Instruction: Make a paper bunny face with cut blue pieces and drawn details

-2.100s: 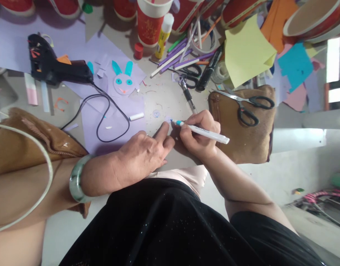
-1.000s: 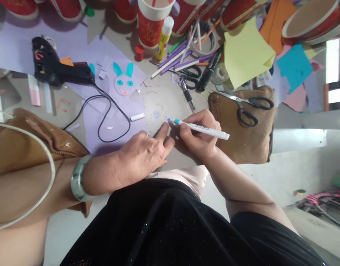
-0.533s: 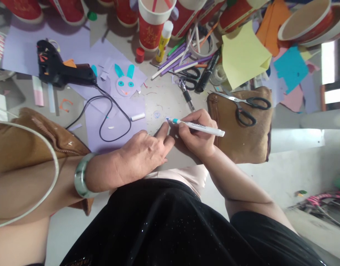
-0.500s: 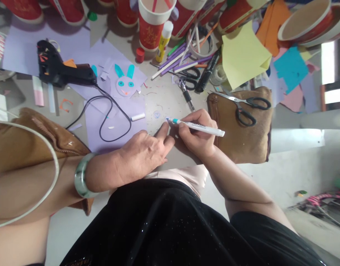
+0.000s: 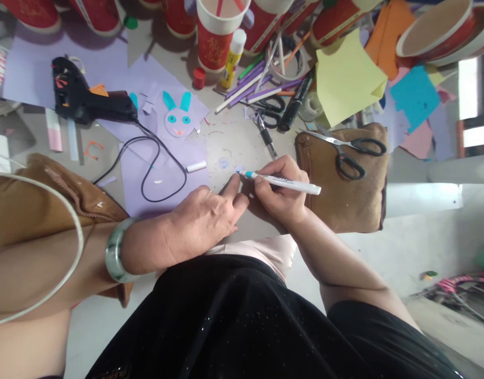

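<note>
My right hand (image 5: 283, 187) is closed around a white marker (image 5: 291, 183) with a bright blue collar. The marker's tip rests by a tiny pale purple paper piece (image 5: 240, 169) on the table. My left hand (image 5: 206, 218) lies on the table, its index finger stretched out to that piece and the other fingers partly bent. The fingertip touches the table right beside the marker tip. Another small purple paper round (image 5: 223, 163) with a blue mark lies just beyond. The white marker cap (image 5: 196, 167) is on the purple paper to the left.
A black glue gun (image 5: 92, 100) with a looped cord lies at left. Beyond sits a paper rabbit face (image 5: 178, 122) with blue ears. Red paper cups (image 5: 213, 42), a glue stick (image 5: 234, 58) and straws stand or lie at the back. Scissors (image 5: 344, 147) rest on a brown cushion (image 5: 344, 205).
The marker tip has shifted very slightly at the small paper piece. Both hands otherwise stay in place.
</note>
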`<state>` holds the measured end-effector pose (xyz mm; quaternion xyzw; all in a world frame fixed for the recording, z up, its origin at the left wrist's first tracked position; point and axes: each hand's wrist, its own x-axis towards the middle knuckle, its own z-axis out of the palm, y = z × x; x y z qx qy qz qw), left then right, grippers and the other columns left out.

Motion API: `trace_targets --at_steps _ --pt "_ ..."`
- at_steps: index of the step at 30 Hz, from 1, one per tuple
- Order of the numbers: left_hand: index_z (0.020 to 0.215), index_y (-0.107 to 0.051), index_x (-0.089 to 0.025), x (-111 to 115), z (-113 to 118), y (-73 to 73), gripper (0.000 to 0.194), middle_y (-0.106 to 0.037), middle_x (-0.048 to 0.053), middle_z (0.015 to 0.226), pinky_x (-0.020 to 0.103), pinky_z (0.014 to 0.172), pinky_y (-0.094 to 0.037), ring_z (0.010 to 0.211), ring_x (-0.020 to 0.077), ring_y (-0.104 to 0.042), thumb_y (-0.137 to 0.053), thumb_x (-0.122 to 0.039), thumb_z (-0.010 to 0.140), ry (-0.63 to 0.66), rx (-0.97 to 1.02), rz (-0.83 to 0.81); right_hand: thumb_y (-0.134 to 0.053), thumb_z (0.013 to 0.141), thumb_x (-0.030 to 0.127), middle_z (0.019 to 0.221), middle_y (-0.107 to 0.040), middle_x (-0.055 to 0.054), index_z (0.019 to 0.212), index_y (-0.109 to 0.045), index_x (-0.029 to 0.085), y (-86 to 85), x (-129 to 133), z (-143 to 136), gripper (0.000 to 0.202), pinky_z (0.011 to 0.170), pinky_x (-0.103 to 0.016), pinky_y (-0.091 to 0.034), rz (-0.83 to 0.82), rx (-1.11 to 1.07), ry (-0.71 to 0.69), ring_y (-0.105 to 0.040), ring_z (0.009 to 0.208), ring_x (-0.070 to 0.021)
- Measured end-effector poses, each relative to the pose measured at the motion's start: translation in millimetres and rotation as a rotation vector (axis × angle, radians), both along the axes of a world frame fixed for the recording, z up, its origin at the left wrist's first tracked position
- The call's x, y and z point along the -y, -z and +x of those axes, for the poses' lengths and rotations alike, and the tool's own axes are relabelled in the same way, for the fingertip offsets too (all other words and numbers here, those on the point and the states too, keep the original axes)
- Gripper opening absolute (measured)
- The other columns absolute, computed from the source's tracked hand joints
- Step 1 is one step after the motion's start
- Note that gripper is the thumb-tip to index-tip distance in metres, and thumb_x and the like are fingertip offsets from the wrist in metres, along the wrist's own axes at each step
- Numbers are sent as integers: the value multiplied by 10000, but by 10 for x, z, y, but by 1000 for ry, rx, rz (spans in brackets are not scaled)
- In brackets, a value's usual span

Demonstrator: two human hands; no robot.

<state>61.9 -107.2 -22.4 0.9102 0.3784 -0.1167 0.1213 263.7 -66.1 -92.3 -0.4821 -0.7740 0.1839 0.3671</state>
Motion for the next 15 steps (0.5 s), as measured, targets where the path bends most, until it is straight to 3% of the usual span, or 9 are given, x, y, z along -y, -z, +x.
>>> trace_targets --at_steps 15 --pt "1382 -586 -126 -14 -2 35 383 -411 256 1692 335 668 -454 811 205 -731 -545 -280 1033 -17 9 -34 -639 836 210 662 -610 21 833 -534 274 101 8 83 123 500 -328 -471 9 21 -13 -533 524 -154"
